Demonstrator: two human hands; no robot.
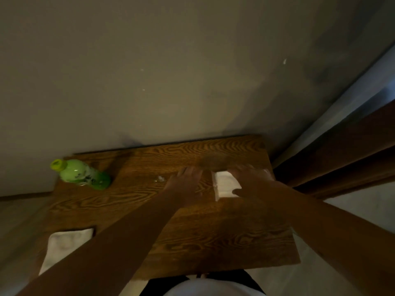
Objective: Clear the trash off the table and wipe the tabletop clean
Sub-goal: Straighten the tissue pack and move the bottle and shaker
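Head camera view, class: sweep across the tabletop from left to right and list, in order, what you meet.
White cloth → green bottle → small clear scrap → left hand → white tissue pack → right hand.

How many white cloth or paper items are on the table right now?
2: a folded white tissue between the hands near the far right edge, and a white cloth at the near left corner, partly hidden by an arm.

green bottle (82, 174) lying, white tissue (226, 185) flat

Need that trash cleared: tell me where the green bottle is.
The green bottle lies on its side at the table's far left corner near the wall, left of the left hand.
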